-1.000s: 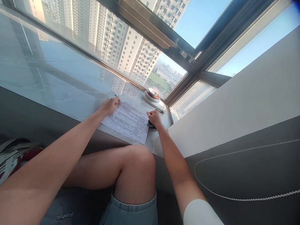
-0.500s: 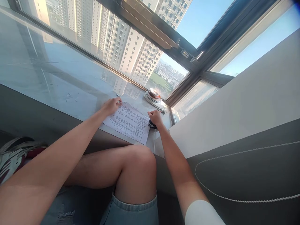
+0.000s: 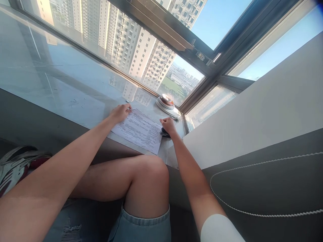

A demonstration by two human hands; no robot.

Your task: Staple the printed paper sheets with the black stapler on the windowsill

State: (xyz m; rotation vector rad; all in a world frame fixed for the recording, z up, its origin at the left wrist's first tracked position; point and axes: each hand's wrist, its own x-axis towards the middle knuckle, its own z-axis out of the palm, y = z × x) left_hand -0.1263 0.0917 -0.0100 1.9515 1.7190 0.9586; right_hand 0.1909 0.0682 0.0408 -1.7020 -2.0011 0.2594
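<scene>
A printed sheet of paper (image 3: 140, 131) lies on the glossy window sill, its front edge near the sill's edge. My left hand (image 3: 121, 113) is closed at the sheet's upper left corner, fingers curled over it. At the sheet's right edge sits a small black tool (image 3: 165, 132) that looks like a stapler. Over it my right hand (image 3: 168, 125) is closed like a fist, hiding most of its upper part. Whether the paper's edge lies inside the tool cannot be made out.
A stack of plates or discs (image 3: 165, 104) stands in the window corner, with a small dark tangled item (image 3: 174, 119) beside it. A small pale block (image 3: 127, 101) and dark specks (image 3: 74, 102) are on the sill. A beaded cord (image 3: 212, 181) hangs right. My bent knee (image 3: 151, 168) is below.
Both hands, the sheet and the black tool keep nearly the same places. The whole view has shifted very slightly.
</scene>
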